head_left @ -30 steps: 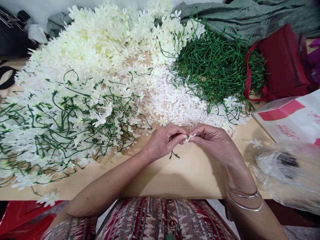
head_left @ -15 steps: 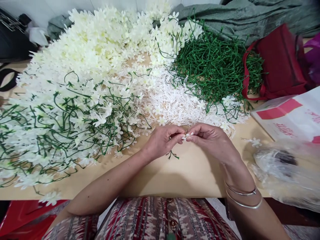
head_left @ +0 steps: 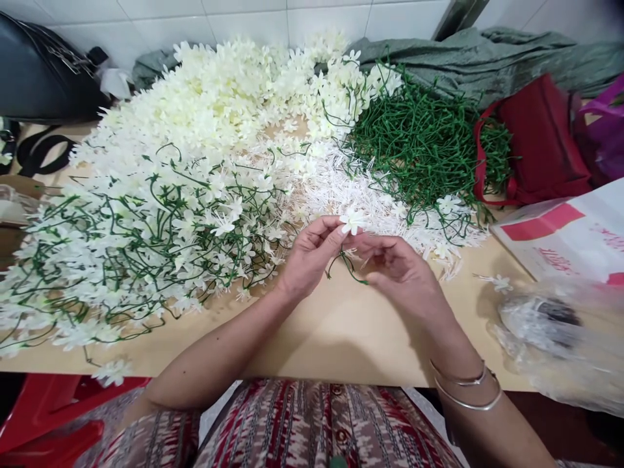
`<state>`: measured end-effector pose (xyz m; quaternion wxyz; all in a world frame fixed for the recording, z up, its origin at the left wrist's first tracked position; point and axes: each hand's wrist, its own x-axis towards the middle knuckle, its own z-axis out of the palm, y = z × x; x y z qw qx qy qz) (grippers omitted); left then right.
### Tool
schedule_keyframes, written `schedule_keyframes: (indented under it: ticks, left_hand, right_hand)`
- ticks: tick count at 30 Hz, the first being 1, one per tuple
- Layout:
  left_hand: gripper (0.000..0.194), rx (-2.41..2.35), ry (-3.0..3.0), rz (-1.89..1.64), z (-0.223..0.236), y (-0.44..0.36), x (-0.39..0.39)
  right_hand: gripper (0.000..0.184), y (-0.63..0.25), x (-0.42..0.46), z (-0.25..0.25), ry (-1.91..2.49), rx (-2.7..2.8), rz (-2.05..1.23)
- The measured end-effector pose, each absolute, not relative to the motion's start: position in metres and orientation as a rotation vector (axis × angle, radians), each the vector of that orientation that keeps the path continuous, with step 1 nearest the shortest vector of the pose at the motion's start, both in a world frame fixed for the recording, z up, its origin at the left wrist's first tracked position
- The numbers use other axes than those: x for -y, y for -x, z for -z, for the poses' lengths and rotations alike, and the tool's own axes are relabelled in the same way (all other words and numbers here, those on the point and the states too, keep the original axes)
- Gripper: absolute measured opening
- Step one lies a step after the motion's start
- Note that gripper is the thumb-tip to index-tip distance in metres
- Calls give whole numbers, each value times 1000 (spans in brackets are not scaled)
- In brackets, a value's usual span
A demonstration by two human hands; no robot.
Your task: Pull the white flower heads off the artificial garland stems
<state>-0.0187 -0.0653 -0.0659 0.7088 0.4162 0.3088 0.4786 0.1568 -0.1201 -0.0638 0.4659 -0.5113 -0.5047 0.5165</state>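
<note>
White tiled wall (head_left: pixel 244 26) at the back, pale wood-look table (head_left: pixel 341 338) in front, and it's packed. So, the piece being worked on: a small white flower with slim pointed petals (head_left: pixel 351 221), held up over the near middle of the table, face showing, with a thin forked dark-green stem (head_left: pixel 351 270) dangling below. Left hand (head_left: pixel 312 257) has the flower pinched between thumb and finger. Right hand (head_left: pixel 407 266) is half open beside it, thumb apart from the curled fingers; can't tell if it's touching the stem tip.

Left to right around that: shiny black bag (head_left: pixel 29 71), big mound of white flowers with green stems (head_left: pixel 160 227), spread of thin white strands (head_left: pixel 341 188) just beyond the hands, tangled heap of green plastic stems (head_left: pixel 419 143), dark-red bag (head_left: pixel 541 143) whose strap overlaps that heap, then a crumpled clear plastic bag (head_left: pixel 595 364) crowding the right edge.
</note>
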Motion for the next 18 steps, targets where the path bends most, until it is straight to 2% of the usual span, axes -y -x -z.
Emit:
schedule_keyframes:
  ticks: [2,7,12,18]
  left_hand:
    - [39,-703,-913,-1060,65,17,67]
    - [41,-736,-942,-1050,67,17,72]
    - [37,-753,-1001,-1108,69,20,66]
    - [28,-832,-943,-1221,67,23,59]
  right_hand:
    - [56,-146,121,66,1260,1306,-1244]
    - [25,-136,125,69,1261,1254,-1337]
    - [16,-146,127,63,1338,1167,-1249]
    - [14,-166,127,50,1305,1210,-1222]
